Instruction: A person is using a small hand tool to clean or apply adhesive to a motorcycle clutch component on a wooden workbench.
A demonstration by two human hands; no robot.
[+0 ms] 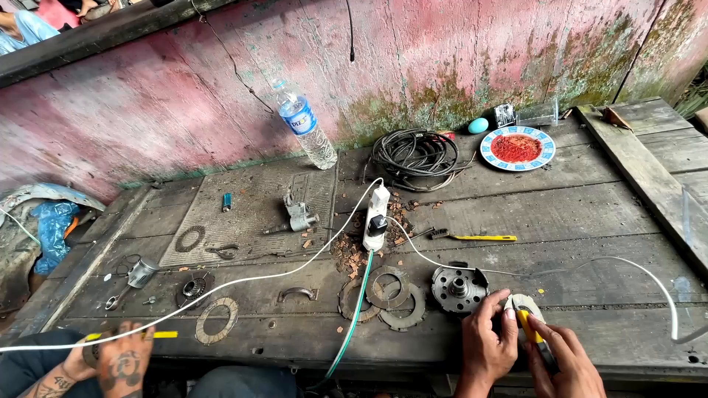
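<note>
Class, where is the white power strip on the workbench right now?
The white power strip lies mid-bench in the head view, between the coiled black cable behind it and the stacked friction rings in front.

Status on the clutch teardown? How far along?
Done: hub is out on the bench, three friction rings stacked beside it, another ring further left. In hand: left hand steadies a round part at the bench edge; right hand works it with a yellow-handled tool. Left: parts lie loose and spread out; nothing reassembled.
</note>
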